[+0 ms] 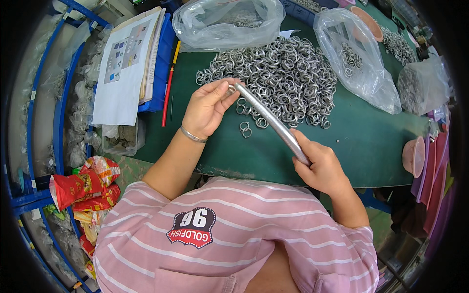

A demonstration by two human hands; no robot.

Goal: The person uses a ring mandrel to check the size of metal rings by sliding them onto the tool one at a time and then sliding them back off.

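Note:
My right hand grips the thick end of a ring mandrel, a tapered metal rod slanting up to the left. At its thin tip, my left hand pinches a small metal ring between thumb and fingers. Whether the ring touches the tip, I cannot tell. A large pile of silver-coloured metal rings lies on the green tabletop beyond the rod. A pair of rings lies apart, near the pile's front edge.
Clear plastic bags with rings stand behind and right of the pile. At left are a blue bin with papers, a red pencil, and a clear plastic tub. A pink plastic bowl sits at the right edge.

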